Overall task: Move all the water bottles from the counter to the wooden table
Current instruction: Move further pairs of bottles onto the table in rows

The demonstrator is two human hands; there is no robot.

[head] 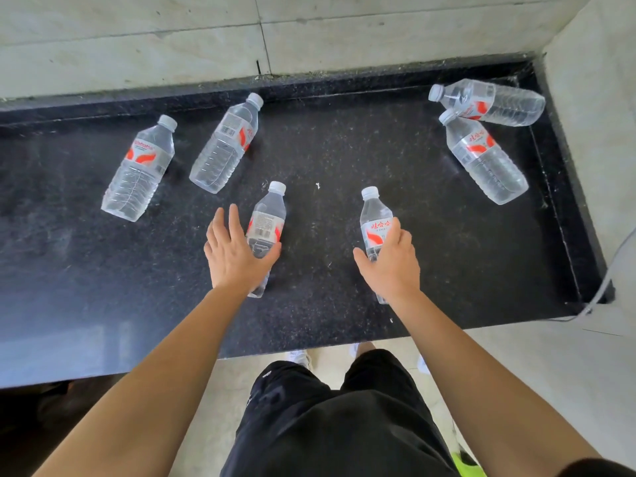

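Note:
Several clear water bottles with white caps and red-and-white labels lie on a black speckled counter [327,160]. My left hand [234,251] hovers with spread fingers over the lower half of the near-left bottle [268,218], thumb along its right side. My right hand [392,261] is curled around the near-right bottle [373,218], covering its lower half. Two bottles lie further back on the left, one at far left [139,170] and one beside it [225,146]. Two more bottles lie in the back right corner, the rear one [492,101] resting against the front one [485,160].
A pale tiled wall [241,36] rises behind the counter and a wall [599,132] closes its right end. A thin cable [605,280] hangs at the counter's right front corner. My legs in black shorts stand at the counter's front edge. The wooden table is out of view.

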